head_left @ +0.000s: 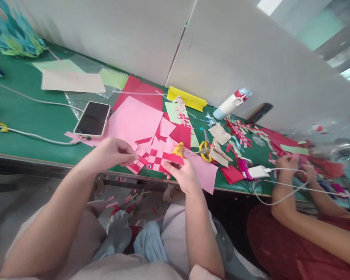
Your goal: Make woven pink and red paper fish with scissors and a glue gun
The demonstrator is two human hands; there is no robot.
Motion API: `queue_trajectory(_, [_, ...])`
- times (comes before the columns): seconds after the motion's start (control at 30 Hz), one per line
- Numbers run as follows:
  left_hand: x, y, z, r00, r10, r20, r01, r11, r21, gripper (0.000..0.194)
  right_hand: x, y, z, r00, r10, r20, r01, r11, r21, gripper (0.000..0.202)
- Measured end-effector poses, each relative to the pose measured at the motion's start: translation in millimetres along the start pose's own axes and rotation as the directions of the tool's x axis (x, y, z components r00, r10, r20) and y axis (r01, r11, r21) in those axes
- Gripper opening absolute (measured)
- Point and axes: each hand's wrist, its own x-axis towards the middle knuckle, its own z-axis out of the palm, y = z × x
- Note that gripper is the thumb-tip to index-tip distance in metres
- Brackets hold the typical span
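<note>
Woven paper (154,158), pink and red, sits above the bench's (55,149) near edge, pinched between the left hand (125,154) and right hand (181,171); no writing is legible.

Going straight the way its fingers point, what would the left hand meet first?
The left hand would likely meet the checkered paper held by the right hand first; depth is hard to judge.

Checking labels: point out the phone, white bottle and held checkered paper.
Phone (92,119), head view, middle of dark screen.
White bottle (227,106), head view, middle of body.
Checkered paper (155,160), head view, woven middle.
</note>
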Motion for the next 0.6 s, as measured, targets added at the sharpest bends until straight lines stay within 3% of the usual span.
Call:
queue_trajectory(0.1, [-8.4,2.4,-3.7,0.975,-0.051,0.214,0.012,0.984,0.180,0.019,-1.1,-4.4,-1.2,1.000,0.008,-0.025,-0.007,1.000,0.025,0.036])
queue_trajectory(0.17, [-14.4,3.5,0.2,0.896,-0.141,0.421,0.021,0.961,0.276,0.025,-0.6,-5.6,-3.5,0.999,0.003,-0.042,-0.001,0.999,0.036,0.036])
queue_trajectory(0.27, [-22.4,3.7,11.6,0.794,-0.188,0.578,-0.027,0.939,0.343,0.033,3.8,-4.3,-9.8,0.999,-0.010,-0.039,0.010,1.000,0.001,0.034])
queue_trajectory(0.33, [-25.8,2.9,17.8,0.747,-0.103,0.657,-0.138,0.942,0.305,0.008,9.1,-2.6,-14.9,0.999,-0.017,-0.027,0.016,0.999,-0.044,0.034])
queue_trajectory(0.4, [-26.9,1.5,20.1,0.759,-0.044,0.650,-0.196,0.936,0.292,0.030,15.8,-1.7,-19.2,1.000,-0.008,-0.029,0.006,0.996,-0.088,0.036])
queue_trajectory(0.43, [-26.4,0.5,20.0,0.793,-0.026,0.608,-0.206,0.929,0.308,0.037,19.3,-1.8,-20.6,0.999,0.002,-0.037,-0.006,0.993,-0.114,0.037])
queue_trajectory(0.53, [-21.7,-4.1,17.7,0.942,0.036,0.335,-0.191,0.875,0.444,0.031,29.6,-4.1,-20.7,0.998,0.023,-0.057,-0.034,0.980,-0.195,0.038])
queue_trajectory(0.6, [-17.2,-9.4,17.7,0.976,0.148,0.160,-0.213,0.805,0.553,0.027,36.0,-5.7,-17.3,0.999,0.000,-0.047,-0.011,0.972,-0.234,0.035])
